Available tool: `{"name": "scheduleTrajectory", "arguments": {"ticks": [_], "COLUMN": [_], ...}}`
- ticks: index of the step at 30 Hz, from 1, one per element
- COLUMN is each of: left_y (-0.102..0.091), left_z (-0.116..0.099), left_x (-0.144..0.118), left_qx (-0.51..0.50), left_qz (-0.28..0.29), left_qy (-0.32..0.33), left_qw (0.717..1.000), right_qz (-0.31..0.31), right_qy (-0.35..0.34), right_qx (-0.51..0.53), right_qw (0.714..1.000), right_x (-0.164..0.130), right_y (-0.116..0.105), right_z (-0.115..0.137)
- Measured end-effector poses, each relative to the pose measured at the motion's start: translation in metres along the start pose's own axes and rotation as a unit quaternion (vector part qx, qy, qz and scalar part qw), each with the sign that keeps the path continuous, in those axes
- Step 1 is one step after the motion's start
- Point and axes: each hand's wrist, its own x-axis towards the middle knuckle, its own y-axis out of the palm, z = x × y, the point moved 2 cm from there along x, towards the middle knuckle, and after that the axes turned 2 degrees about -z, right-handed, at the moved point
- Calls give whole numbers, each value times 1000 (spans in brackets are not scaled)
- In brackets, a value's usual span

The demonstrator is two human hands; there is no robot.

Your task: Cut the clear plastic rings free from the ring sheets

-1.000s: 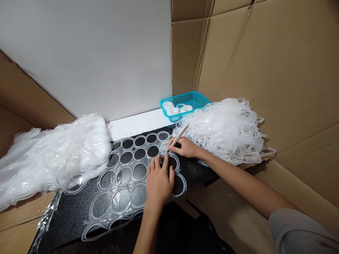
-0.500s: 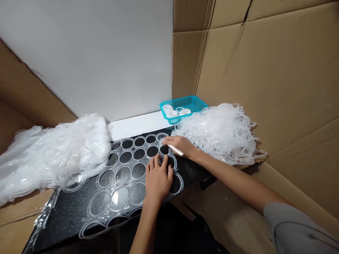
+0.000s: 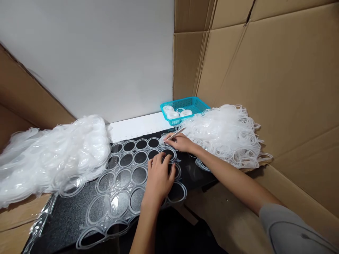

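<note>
1. Nearest the camera, the dark speckled table (image 3: 69,215) carries a clear plastic sheet (image 3: 122,190) stamped with rows of rings; its front edge hangs just past the table's near side.
2. The left hand (image 3: 158,178) lies flat on this sheet, palm down, fingers slightly spread and pointing away, pressing the right part of the sheet against the table.
3. Just beyond it, the right hand (image 3: 180,143) pinches a thin pale stick (image 3: 174,134) between thumb and fingers. The stick slants up and to the right, and its lower tip meets a ring at the far right corner of the sheet.
4. The right forearm crosses the table's right edge, and a grey sleeve (image 3: 291,233) shows at the bottom right.
5. To the right, just beside the right hand, a pile of loose clear rings (image 3: 227,134) rests on cardboard, a few rings spilling onto the table.
6. On the left, a large heap of crumpled clear plastic (image 3: 50,155) touches the far left corner of the sheet.
7. Farther back, a teal basket (image 3: 197,104) holds a few white round pieces and stands against the ring pile.
8. A white strip (image 3: 135,125) runs along the table's far edge, below a white wall (image 3: 92,60).
9. Brown cardboard panels (image 3: 265,63) close the space on the right and left.
</note>
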Motion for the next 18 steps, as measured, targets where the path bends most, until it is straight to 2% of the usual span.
{"name": "scheduleTrajectory", "arguments": {"ticks": [3,7,14,18], "left_y": [11,22,21,20], "left_z": [-3,-3,-2,-2], "left_x": [7,5,3,3], "left_qx": [32,63,66,77], "left_qz": [17,20,11,12], "left_qy": [1,-9,1,5], "left_qw": [999,998,998,997], "right_qz": [-25,-24,-11,-27], "right_qy": [38,62,59,41], "right_qx": [76,88,84,68], "right_qw": [996,994,995,996], "right_x": [-2,0,-4,-6], "right_y": [2,0,1,2], "right_z": [-8,-9,-7,-5]}}
